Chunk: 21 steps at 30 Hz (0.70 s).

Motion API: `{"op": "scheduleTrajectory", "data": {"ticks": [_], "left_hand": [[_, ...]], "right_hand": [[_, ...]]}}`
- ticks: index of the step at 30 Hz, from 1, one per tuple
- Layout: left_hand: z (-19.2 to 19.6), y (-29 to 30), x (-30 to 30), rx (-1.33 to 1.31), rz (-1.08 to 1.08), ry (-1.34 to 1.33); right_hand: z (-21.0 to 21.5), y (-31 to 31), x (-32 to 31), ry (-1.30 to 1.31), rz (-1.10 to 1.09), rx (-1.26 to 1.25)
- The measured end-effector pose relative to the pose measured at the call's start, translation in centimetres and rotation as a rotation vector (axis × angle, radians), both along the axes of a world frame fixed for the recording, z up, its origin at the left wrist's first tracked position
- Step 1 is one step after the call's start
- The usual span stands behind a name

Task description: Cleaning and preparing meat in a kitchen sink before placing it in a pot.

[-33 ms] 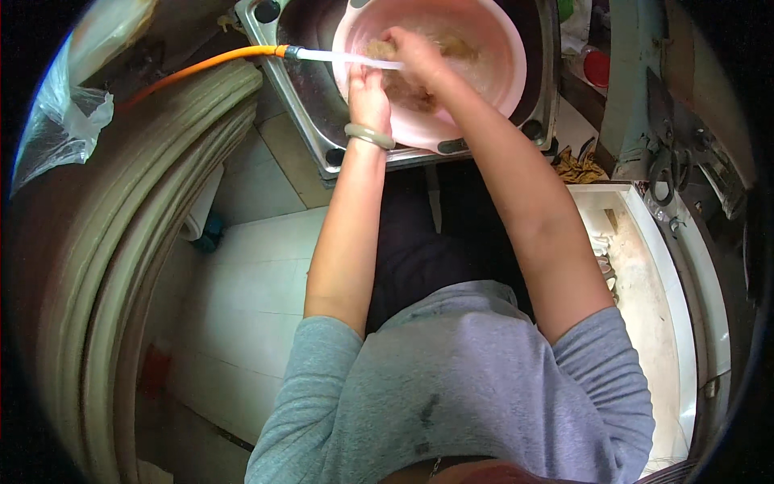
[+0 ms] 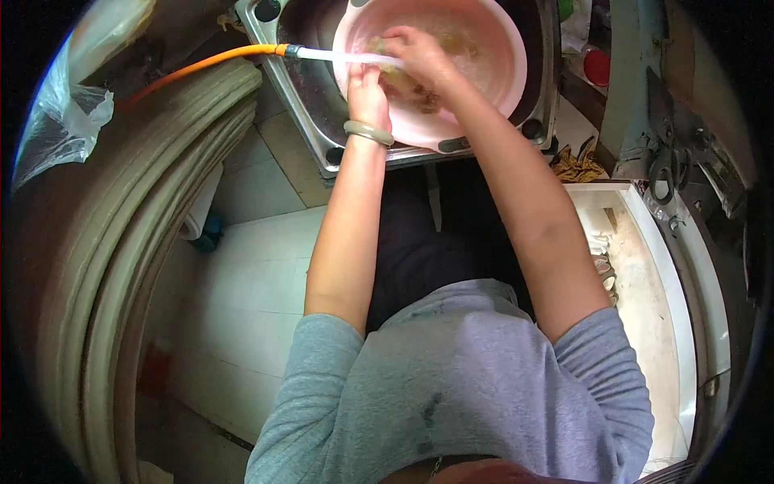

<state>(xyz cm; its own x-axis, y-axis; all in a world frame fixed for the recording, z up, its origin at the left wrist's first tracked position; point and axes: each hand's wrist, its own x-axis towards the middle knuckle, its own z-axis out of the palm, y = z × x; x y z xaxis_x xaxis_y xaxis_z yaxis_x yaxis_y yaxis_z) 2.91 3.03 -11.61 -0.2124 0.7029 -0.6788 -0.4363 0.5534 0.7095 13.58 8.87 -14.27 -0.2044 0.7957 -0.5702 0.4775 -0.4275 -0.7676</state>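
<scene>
Two hands are at work in the basin, and we see our right hand (image 2: pixel 415 55) reaching over the water with its fingers bent down; whether they close on anything we cannot tell. Our left hand (image 2: pixel 368 101), with a pale bracelet (image 2: pixel 368 134) at the wrist, is at the basin's near left side, fingers pointing away from us; their tips are partly lost near the stream, so we cannot tell its grip either.

Below and beside the right hand lie the soft-looking lumps (image 2: pixel 427 99), in the water inside the pink basin (image 2: pixel 521 68). We judge the handling to be midway: the lumps are wet and water (image 2: pixel 347 56) is running in, but none that we can make out has been set outside the basin. How many are left to handle we cannot count.

The lumps look yellowish to brown, darker toward the near side, with ragged, blurred outlines. The water around them looks stirred and slightly cloudy, and we cannot say what they are.

Farther out, the basin sits in a metal sink (image 2: pixel 278 81), and the orange hose (image 2: pixel 234 53) comes in from our left, its end pointing across the basin.
</scene>
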Motion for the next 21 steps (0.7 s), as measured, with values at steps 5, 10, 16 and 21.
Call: {"op": "scheduleTrajectory", "data": {"ticks": [5,10,16,21], "left_hand": [[1.8,0.5,1.5,-0.028,0.139,-0.184],[2.8,0.4,2.6,0.052,-0.009,-0.359],[2.8,0.3,1.5,-0.058,0.059,-0.524],[3.1,0.8,1.5,0.118,0.084,-0.596]], "right_hand": [[3.7,-1.5,4.1,0.795,-0.482,-0.430],[5.0,-2.0,5.2,0.813,-0.569,-0.392],[4.9,-1.5,5.6,0.796,-0.581,-0.300],[4.7,-1.2,6.3,-0.267,-0.070,0.649]]}}
